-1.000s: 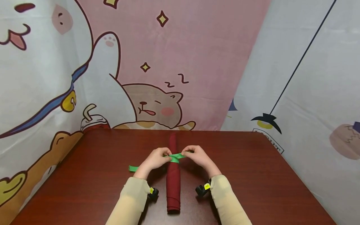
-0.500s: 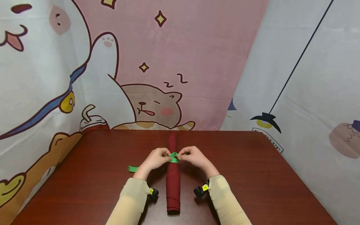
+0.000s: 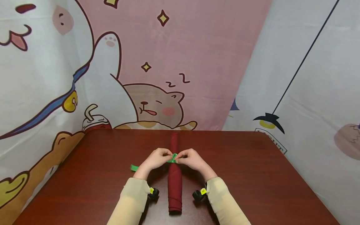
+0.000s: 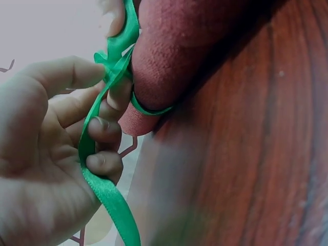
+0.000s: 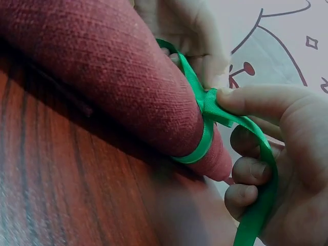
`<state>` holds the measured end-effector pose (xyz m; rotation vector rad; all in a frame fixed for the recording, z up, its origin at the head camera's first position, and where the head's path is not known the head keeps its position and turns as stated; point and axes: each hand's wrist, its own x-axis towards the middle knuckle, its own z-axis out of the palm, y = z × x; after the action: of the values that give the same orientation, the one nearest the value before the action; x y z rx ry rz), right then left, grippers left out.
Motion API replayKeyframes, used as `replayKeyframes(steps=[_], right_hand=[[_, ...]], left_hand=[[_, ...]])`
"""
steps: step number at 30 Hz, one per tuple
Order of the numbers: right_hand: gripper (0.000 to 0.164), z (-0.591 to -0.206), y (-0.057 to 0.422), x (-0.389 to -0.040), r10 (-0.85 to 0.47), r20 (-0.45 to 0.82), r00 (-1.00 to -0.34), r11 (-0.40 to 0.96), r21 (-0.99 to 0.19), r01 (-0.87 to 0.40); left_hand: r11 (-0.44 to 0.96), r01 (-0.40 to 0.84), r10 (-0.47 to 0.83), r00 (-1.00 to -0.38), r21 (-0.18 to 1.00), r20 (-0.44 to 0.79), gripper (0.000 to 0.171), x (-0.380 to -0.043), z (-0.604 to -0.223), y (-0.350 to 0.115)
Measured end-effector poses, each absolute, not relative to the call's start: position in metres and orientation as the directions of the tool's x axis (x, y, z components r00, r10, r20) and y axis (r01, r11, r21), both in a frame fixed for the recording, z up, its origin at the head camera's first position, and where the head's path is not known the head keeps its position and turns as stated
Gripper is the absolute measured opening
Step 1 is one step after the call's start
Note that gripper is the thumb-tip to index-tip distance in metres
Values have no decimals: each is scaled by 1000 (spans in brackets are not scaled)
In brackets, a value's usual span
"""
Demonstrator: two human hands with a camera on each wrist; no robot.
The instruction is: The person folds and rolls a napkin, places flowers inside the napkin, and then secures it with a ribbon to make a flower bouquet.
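A long roll of dark red cloth (image 3: 175,187) lies lengthwise on the table, with a green ribbon (image 3: 173,158) looped around it beyond its middle. My left hand (image 3: 157,158) pinches the ribbon at the crossing, and in the left wrist view a strand (image 4: 110,197) runs down across its curled fingers. From the other side my right hand (image 3: 192,159) pinches the ribbon close to the left fingertips. A second strand (image 5: 264,169) trails over the right palm in the right wrist view. Fingers partly cover the crossing, so its exact form is hard to tell.
The brown wooden table (image 3: 247,175) extends to both sides of the roll. A loose ribbon end (image 3: 134,168) sticks out left of the left wrist. Behind the table hangs a printed cartoon curtain (image 3: 208,62). A small black camera (image 3: 199,195) sits at the right wrist.
My right hand has moved left toward the left hand, and the ribbon stretch between them has shortened and folded over the roll. The left hand has stayed nearly still.
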<state>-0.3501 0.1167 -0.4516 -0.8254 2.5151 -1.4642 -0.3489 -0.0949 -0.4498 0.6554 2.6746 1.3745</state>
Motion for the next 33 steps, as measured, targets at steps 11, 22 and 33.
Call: replayKeyframes(steps=[11,22,33], right_hand=[[7,-454,115,-351,-491,168,-855,382,-840,-385],[7,-448,132,-356,-486,126,-865,438,-821,-366],[7,-417,134,-336,-512,113,-851,422,-830,-364]], left_hand=[[511,367,436,-890,777,134,10,-349,-449,-93],[529,379,432,-890,759,144,9,-347,-446,-91],[517,356,415,-900,779,135,8,-346,-446,-91]])
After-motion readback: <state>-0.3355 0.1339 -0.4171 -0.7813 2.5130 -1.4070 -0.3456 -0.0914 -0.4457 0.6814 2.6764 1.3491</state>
